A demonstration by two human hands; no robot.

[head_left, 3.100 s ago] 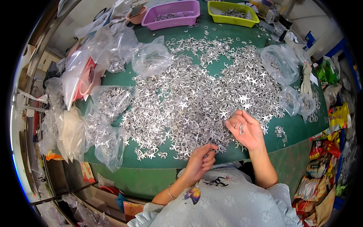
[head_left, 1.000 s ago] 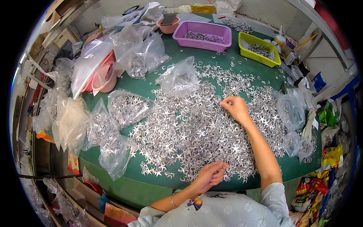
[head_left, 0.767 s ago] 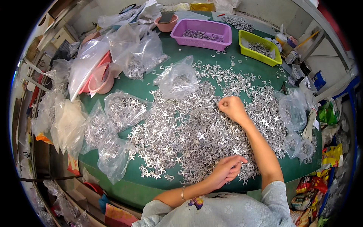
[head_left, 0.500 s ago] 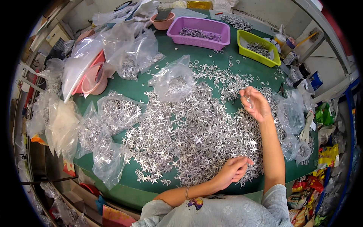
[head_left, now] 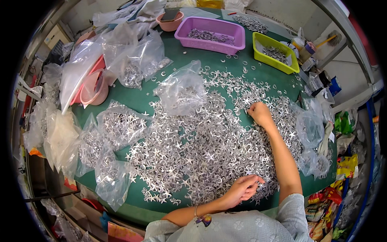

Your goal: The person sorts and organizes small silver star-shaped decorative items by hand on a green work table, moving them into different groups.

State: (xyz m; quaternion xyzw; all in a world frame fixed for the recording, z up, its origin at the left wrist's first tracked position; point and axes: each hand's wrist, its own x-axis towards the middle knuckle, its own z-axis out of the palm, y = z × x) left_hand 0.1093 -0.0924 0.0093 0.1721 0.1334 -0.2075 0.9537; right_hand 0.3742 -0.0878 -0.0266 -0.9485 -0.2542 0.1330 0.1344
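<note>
A broad heap of small silver metal pieces [head_left: 209,141], many star-shaped and others like open rings, covers the middle of the green table [head_left: 161,48]. My right hand [head_left: 261,113] is palm down at the far right part of the heap, its fingertips pressed together among the pieces; what they pinch, if anything, is hidden. Over the heap's near edge, my left hand [head_left: 243,190] is held with curled fingers, thumb against the index finger. Anything in it is too small to make out. A clear plastic bag [head_left: 183,90] of pieces lies on the heap's far left part.
A purple basket [head_left: 181,34] and a lime-green basket [head_left: 278,60] stand at the back with pieces inside. Several filled plastic bags [head_left: 121,125] lie left, beside a pink tub [head_left: 94,88]. More bags [head_left: 309,129] lie at the right edge, near a metal frame post [head_left: 356,94].
My right hand has turned palm down and lowered onto the heap, moving slightly left and nearer. My left hand has shifted a little toward me and stays curled. The whole view has tilted slightly.
</note>
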